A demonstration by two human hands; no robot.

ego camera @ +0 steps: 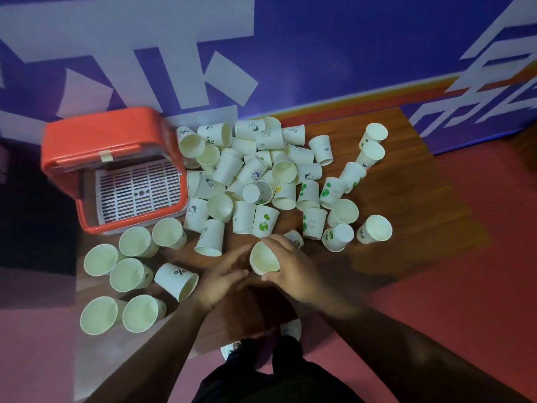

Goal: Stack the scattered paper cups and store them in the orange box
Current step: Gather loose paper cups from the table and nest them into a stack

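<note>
Right hand holds one paper cup above the wooden table.

The right hand [290, 269] grasps an upright cup [263, 258] low in the frame centre; the left hand [220, 274] is beside it, fingers loose and holding nothing. Scattered paper cups [261, 175] fill the middle, and the orange box [116, 170] stands open at the left on the table [421, 199].

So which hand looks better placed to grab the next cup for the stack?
Probably the left hand. It is open and free, close to the tipped cup with the black mark. The right hand already has its fingers wrapped around an upright cup.
</note>
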